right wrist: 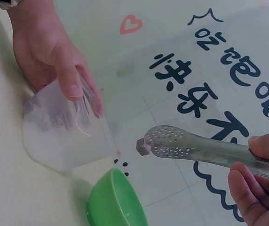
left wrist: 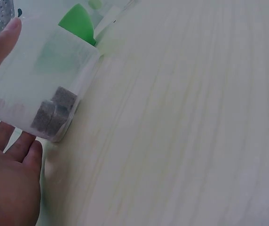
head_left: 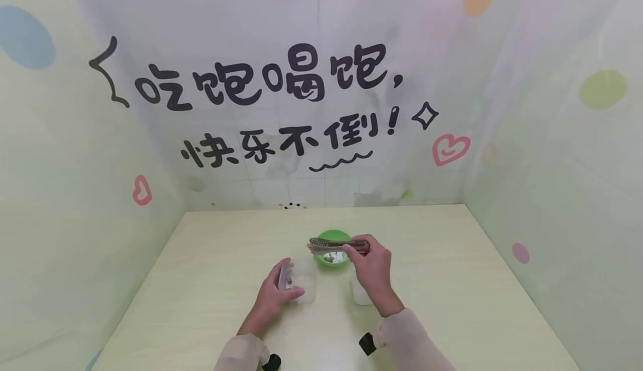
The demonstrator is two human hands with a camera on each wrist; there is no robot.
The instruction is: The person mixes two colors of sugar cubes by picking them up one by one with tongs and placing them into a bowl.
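In the head view there are two hands, two clear containers, one bowl and one pair of tongs. The right hand (head_left: 374, 265) grasps the tongs (head_left: 321, 242) by the handle end, their tips pointing left from its fingers, above the one green bowl (head_left: 326, 234). In the bowl lie white and dark patches too small to count. The left hand (head_left: 273, 293) grips the first container (head_left: 303, 287), thumb on the near side and fingers on the far side. The second container (head_left: 359, 294) stands on the table (head_left: 442, 282) close below the right hand, partly hidden by it. Two pale sleeves (head_left: 409, 332) and two black pieces (head_left: 368, 344) sit behind the wrists.

From the left wrist, the first container rests between that hand's thumb and fingers. Three dark cubes (left wrist: 63, 97) can be made out through its wall, low down, beyond the little finger — others, if any, are hidden. The bowl's green side shows past the container, and one perforated tong tip appears above the thumb.

From the right wrist, one small greyish cube (right wrist: 143, 147) is pinched at the tongs' two perforated ends — well out from the right hand's fingers, between them and the first container in the left hand.
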